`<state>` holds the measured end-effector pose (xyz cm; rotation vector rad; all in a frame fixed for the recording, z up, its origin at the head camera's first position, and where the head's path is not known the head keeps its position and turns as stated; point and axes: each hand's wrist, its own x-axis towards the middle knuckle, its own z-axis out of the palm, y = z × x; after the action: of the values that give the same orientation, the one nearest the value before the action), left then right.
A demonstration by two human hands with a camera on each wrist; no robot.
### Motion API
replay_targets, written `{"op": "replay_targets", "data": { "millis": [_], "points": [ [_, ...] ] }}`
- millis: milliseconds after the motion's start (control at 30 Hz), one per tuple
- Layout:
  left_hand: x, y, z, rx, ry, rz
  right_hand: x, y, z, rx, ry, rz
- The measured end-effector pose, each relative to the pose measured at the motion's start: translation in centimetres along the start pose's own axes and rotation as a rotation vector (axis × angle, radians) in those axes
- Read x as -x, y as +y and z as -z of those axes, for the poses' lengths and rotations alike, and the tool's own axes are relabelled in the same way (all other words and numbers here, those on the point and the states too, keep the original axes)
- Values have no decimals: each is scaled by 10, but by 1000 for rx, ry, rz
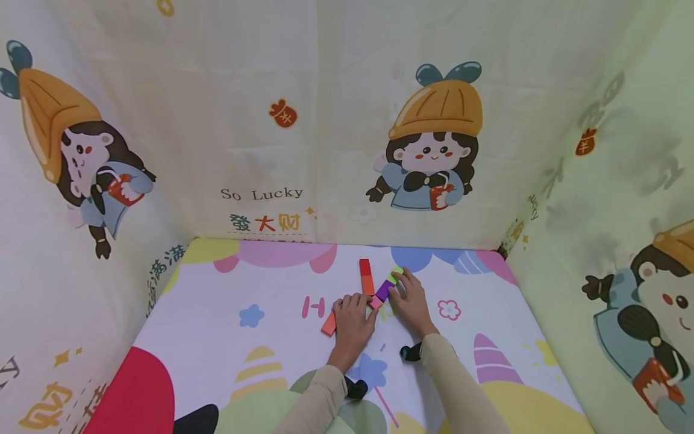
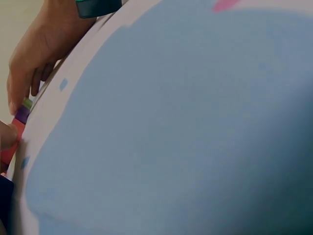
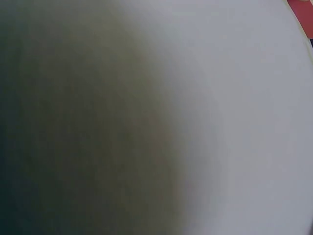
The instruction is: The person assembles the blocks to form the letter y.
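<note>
A slanting row of small blocks lies on the printed table cover, with light green [image 1: 397, 272] at its far end, a purple block [image 1: 385, 290] in the middle and a pink block [image 1: 376, 302] at the near end. My left hand [image 1: 353, 318] pinches the pink end between thumb and fingers. At the other end, my right hand [image 1: 413, 303] holds the row by the green and purple blocks. Beyond the left fingers stretches a red-orange strip [image 1: 366, 277]. An orange block [image 1: 328, 324] pokes out left of the left hand, partly hidden beneath it.
Printed fabric walls [image 1: 336, 150] enclose the table [image 1: 206, 319] at the back and both sides. Dark wrist straps [image 1: 356, 389] show at both cuffs. A blurred beige patch fills much of the right wrist view, with a red block [image 3: 304, 17] in its top right corner.
</note>
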<state>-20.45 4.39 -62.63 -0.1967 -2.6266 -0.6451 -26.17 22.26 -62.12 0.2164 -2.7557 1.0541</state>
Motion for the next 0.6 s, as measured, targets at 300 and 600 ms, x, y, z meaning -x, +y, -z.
{"op": "replay_targets", "data": {
  "millis": [300, 600],
  "points": [
    [-1, 4, 2, -15, -32, 18, -1, 3, 2, 3, -5, 9],
    [1, 1, 5, 27, 37, -9, -1, 4, 0, 7, 8, 23]
  ]
}}
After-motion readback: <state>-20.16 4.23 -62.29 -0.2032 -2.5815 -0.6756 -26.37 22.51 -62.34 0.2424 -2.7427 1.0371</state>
